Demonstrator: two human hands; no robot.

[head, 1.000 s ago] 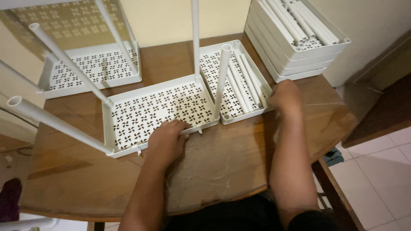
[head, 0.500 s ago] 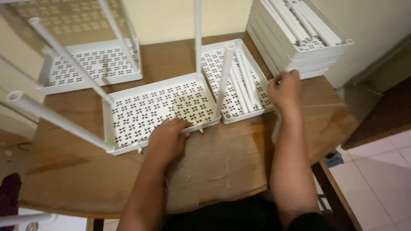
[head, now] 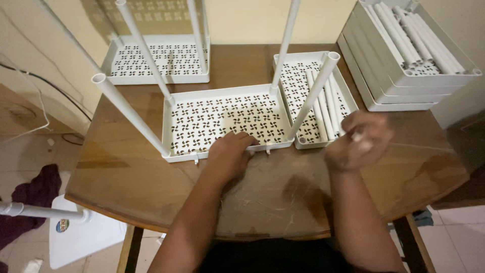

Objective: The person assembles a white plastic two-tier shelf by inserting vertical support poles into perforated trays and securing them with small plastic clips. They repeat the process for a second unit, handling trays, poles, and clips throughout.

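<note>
My left hand [head: 230, 155] lies palm down on the front rim of a white perforated tray [head: 218, 119] in the middle of the wooden table [head: 126, 174], gripping that rim. Upright white tubes [head: 132, 115] stand at the tray's corners. My right hand [head: 359, 141], blurred, hovers above the table just right of the tray, fingers curled around a small white piece [head: 357, 136]. It is next to a second perforated tray [head: 302, 55] with several loose white tubes [head: 329, 107] lying in it.
A stack of white trays [head: 399, 86] with more tubes [head: 414, 35] on top fills the back right corner. Another tray with upright tubes [head: 156, 76] stands at the back left. A white base with a pole [head: 76, 235] and a dark cloth [head: 33, 194] lie on the floor at left.
My right hand has pulled back from the tray of loose tubes toward me and curled its fingers. My left hand stays on the centre tray's front rim.
</note>
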